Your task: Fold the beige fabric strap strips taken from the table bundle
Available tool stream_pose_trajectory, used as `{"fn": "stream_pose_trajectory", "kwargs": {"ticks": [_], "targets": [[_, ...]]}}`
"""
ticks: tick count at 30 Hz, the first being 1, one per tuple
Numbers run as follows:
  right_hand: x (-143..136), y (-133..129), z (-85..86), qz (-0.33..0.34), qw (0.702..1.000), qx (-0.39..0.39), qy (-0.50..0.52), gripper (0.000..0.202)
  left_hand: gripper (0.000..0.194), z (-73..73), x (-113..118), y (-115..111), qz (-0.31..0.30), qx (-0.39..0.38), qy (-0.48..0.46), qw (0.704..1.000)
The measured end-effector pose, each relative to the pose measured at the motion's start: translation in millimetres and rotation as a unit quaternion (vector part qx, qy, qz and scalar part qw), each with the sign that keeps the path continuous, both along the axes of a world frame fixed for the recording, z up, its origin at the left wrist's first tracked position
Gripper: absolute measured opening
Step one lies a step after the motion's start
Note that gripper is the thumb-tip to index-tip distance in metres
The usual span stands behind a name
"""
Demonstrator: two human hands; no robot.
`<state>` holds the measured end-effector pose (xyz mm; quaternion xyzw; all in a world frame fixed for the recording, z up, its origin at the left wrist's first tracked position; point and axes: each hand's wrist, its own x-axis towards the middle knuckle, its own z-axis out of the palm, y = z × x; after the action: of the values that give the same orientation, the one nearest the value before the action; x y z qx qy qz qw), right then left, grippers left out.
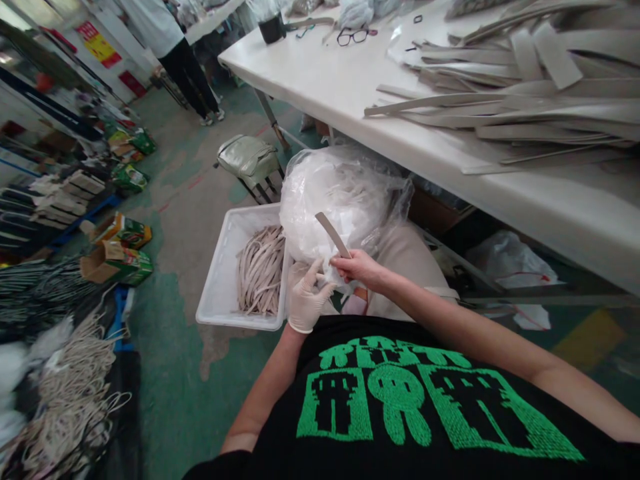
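Observation:
My right hand [361, 268], bare, is closed around the lower end of a grey-beige strap [333, 233], which points up and to the left. Close beside it on the left, my left hand [307, 298] wears a white glove, its thumb and fingers curved apart near some white material [330, 268]. Whether the gloved fingertips touch that material is hard to make out. Behind both hands sits a large clear plastic bag [335, 193] with pale contents. A white bin [213, 293] holding many beige strips [263, 270] stands on the floor to the left.
A white table [320, 87] crosses the upper right, bearing piled grey straps [500, 110] and glasses [353, 37]. A green padded stool [249, 157] stands beyond the bin. Cartons [117, 260] and heaped cords [80, 380] lie at the left. A person [173, 50] stands at the back.

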<state>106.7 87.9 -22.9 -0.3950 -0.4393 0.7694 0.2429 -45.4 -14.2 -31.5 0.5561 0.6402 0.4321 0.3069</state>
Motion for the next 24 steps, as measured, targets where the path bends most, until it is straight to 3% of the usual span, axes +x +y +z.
{"fn": "stream_pose_trajectory", "kwargs": {"ticks": [3, 8, 13, 17, 20, 24], "targets": [[1, 13, 7.5, 0.0, 0.999, 0.046, -0.029, 0.026, 0.071, -3.2, -2, 2, 0.007, -0.037, -0.097, 0.995], [11, 35, 20.6, -0.04, 0.993, 0.088, -0.073, 0.016, 0.055, -5.9, -8, 2, 0.012, -0.139, -0.22, 0.965], [22, 55, 29.1, -0.079, 0.986, 0.111, -0.092, 0.017, 0.044, -4.4, -11, -5, -0.006, -0.18, -0.233, 0.956], [25, 64, 33.1, -0.098, 0.985, 0.114, -0.081, 0.02, 0.043, -7.3, -19, -8, -0.023, -0.181, -0.173, 0.968], [24, 60, 36.0, -0.031, 0.989, 0.126, -0.064, 0.031, 0.041, -10.5, -34, -4, -0.003, -0.14, -0.102, 0.985], [23, 41, 41.4, 0.152, 0.983, 0.103, -0.009, 0.05, 0.054, -2.5, -48, 14, 0.024, -0.04, -0.04, 0.998]]}}
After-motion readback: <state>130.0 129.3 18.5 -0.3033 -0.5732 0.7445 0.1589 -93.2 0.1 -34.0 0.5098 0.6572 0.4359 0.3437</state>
